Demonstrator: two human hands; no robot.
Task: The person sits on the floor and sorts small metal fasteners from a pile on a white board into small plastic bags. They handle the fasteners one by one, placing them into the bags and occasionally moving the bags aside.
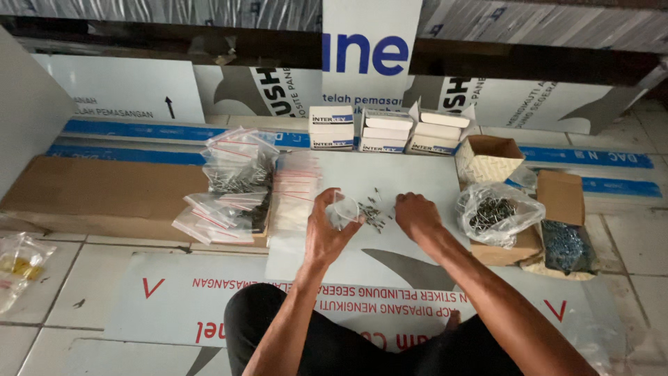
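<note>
While the small clear bag (344, 209) sits pinched in the left hand (325, 233) over the white panel (410, 174), the right hand (416, 214) curls on little screws (372, 214), boxes (384, 129) at twelve o'clock.

Flat brown cardboard box (90, 195) lies at left on the tiled floor (56, 292). Stack of filled zip bags w/ red strips (226, 191) sits on its right end. Three piles of small white boxes (386, 130) stand at the back, rightmost w/ lid open. Open cardboard box (489, 157) near them at right. Below it a clear plastic bag of dark screws (495, 212); further right a box w/ blue pieces (567, 244). Crumpled bag w/ yellow bits (17, 268) at far left. White printed panels (118, 87) lean along the back.
</note>
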